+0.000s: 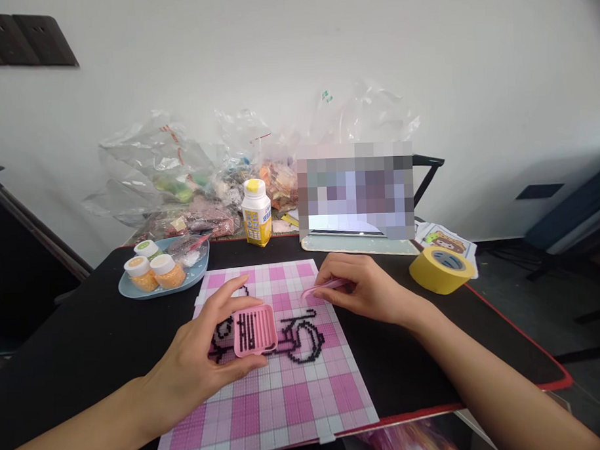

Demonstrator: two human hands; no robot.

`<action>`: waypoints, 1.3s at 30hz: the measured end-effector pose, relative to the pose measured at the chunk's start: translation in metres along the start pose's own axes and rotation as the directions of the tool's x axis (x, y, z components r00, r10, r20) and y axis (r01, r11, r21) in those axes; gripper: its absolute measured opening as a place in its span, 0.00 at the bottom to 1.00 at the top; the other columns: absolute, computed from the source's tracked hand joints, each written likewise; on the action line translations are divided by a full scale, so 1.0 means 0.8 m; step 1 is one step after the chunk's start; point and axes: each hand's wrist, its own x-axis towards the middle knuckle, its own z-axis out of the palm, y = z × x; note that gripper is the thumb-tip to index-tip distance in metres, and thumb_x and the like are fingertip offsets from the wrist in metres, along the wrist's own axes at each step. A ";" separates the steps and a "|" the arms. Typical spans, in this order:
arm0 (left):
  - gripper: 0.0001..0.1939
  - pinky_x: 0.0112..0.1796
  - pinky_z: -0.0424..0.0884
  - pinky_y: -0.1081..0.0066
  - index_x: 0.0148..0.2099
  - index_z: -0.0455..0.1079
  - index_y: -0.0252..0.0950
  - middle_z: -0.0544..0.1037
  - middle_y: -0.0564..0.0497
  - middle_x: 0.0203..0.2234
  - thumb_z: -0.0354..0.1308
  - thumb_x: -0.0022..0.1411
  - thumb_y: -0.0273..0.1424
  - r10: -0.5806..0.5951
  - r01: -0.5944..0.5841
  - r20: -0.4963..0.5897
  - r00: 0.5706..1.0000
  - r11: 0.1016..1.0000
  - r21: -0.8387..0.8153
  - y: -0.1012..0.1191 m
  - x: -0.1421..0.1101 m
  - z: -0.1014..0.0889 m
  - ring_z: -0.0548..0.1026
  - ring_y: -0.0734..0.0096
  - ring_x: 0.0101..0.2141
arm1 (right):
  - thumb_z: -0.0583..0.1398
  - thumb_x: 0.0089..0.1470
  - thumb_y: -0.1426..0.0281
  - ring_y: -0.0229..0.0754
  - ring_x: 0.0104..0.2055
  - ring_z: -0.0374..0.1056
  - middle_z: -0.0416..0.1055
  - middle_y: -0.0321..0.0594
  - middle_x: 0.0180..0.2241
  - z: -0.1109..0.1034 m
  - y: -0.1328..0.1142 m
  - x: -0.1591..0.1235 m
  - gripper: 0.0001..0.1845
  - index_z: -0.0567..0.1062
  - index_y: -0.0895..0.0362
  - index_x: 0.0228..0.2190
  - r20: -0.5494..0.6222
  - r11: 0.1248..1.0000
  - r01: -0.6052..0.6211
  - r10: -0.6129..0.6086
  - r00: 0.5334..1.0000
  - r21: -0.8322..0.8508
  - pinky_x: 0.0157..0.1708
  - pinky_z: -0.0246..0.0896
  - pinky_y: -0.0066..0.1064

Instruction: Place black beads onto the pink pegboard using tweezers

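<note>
My left hand (206, 346) grips a small pink ridged bead tray (265, 328) by its edges. Black beads lie in rows in several of its grooves. Between the fingers and thumb of my right hand (356, 288) is a pair of pink tweezers (309, 291), its curved tip pointing left over the board. Below both hands lies a pink-and-white checked pegboard (287, 409). Black beads (307, 343) on it form curved and straight outlines, partly hidden by the tray and my left hand.
A blue plate (135, 293) at left holds several bead jars (168, 271) and a small bag. Behind the board stand a white-and-yellow bottle (257, 216), bead bags (180, 183) and a propped screen (349, 223). Yellow tape (432, 273) and printed cards (461, 245) are at right.
</note>
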 end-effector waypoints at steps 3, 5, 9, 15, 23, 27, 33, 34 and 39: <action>0.40 0.30 0.80 0.72 0.68 0.57 0.65 0.83 0.55 0.52 0.70 0.57 0.49 0.008 -0.008 0.004 1.000 1.000 0.002 0.001 0.000 0.000 0.83 0.55 0.47 | 0.62 0.64 0.65 0.36 0.30 0.68 0.73 0.41 0.31 0.002 0.002 0.000 0.11 0.78 0.59 0.32 -0.027 0.999 -0.006 0.006 1.000 -0.032 0.27 0.60 0.26; 0.40 0.29 0.80 0.72 0.68 0.56 0.65 0.82 0.55 0.52 0.69 0.57 0.50 0.004 -0.004 0.004 1.000 1.000 0.002 0.001 0.000 0.001 0.82 0.54 0.48 | 0.63 0.63 0.65 0.35 0.28 0.67 0.73 0.40 0.30 0.002 0.003 0.000 0.12 0.77 0.59 0.31 -0.044 0.998 -0.011 0.009 0.999 -0.058 0.26 0.59 0.26; 0.40 0.29 0.80 0.72 0.68 0.57 0.63 0.83 0.53 0.52 0.69 0.57 0.51 0.003 -0.003 0.002 1.000 1.000 0.017 0.002 0.000 0.000 0.82 0.53 0.49 | 0.63 0.64 0.65 0.35 0.28 0.66 0.73 0.40 0.30 0.002 0.003 0.000 0.12 0.78 0.59 0.31 -0.066 0.998 -0.001 -0.003 0.998 -0.057 0.25 0.59 0.26; 0.41 0.34 0.82 0.67 0.68 0.57 0.60 0.83 0.51 0.52 0.70 0.57 0.49 0.038 -0.039 0.011 0.999 0.998 0.049 -0.002 0.001 0.000 0.83 0.53 0.48 | 0.61 0.65 0.65 0.35 0.29 0.66 0.73 0.41 0.32 0.010 -0.004 0.001 0.11 0.77 0.59 0.34 -0.029 0.999 0.053 -0.053 0.998 -0.007 0.26 0.60 0.26; 0.39 0.39 0.82 0.64 0.68 0.57 0.60 0.83 0.52 0.52 0.68 0.59 0.50 0.084 -0.085 0.009 0.996 0.993 0.083 -0.004 0.001 0.000 0.83 0.55 0.47 | 0.59 0.66 0.67 0.38 0.33 0.69 0.74 0.41 0.33 0.023 -0.021 0.003 0.07 0.76 0.57 0.38 -0.074 0.984 0.173 -0.170 0.983 0.029 0.29 0.65 0.28; 0.39 0.38 0.81 0.66 0.68 0.56 0.62 0.82 0.53 0.53 0.68 0.59 0.51 0.078 -0.078 0.015 0.997 0.994 0.080 -0.003 0.000 0.000 0.83 0.57 0.47 | 0.56 0.67 0.72 0.39 0.35 0.70 0.75 0.43 0.36 0.029 -0.027 0.005 0.07 0.75 0.57 0.43 -0.112 0.969 0.244 -0.237 0.965 0.047 0.32 0.69 0.30; 0.41 0.46 0.80 0.59 0.69 0.54 0.62 0.82 0.52 0.53 0.68 0.58 0.51 0.082 -0.086 0.042 0.996 0.989 0.122 -0.005 0.001 -0.001 0.82 0.57 0.48 | 0.56 0.68 0.72 0.38 0.35 0.70 0.74 0.43 0.37 0.036 -0.035 0.006 0.08 0.75 0.57 0.44 -0.070 0.962 0.267 -0.264 0.962 0.050 0.32 0.69 0.30; 0.41 0.47 0.79 0.58 0.69 0.54 0.62 0.82 0.51 0.53 0.68 0.58 0.51 0.083 -0.088 0.048 0.995 0.988 0.128 -0.006 0.002 -0.001 0.82 0.56 0.49 | 0.56 0.68 0.71 0.38 0.35 0.70 0.73 0.43 0.37 0.037 -0.035 0.006 0.08 0.75 0.57 0.44 -0.060 0.963 0.265 -0.262 0.963 0.050 0.32 0.69 0.29; 0.43 0.51 0.77 0.53 0.70 0.53 0.59 0.82 0.49 0.53 0.67 0.58 0.52 0.093 -0.099 0.051 0.994 0.985 0.144 -0.008 0.002 -0.001 0.81 0.51 0.52 | 0.56 0.69 0.69 0.38 0.34 0.70 0.73 0.44 0.38 0.039 -0.035 0.005 0.09 0.76 0.58 0.43 -0.021 0.965 0.260 -0.259 0.966 0.044 0.31 0.69 0.29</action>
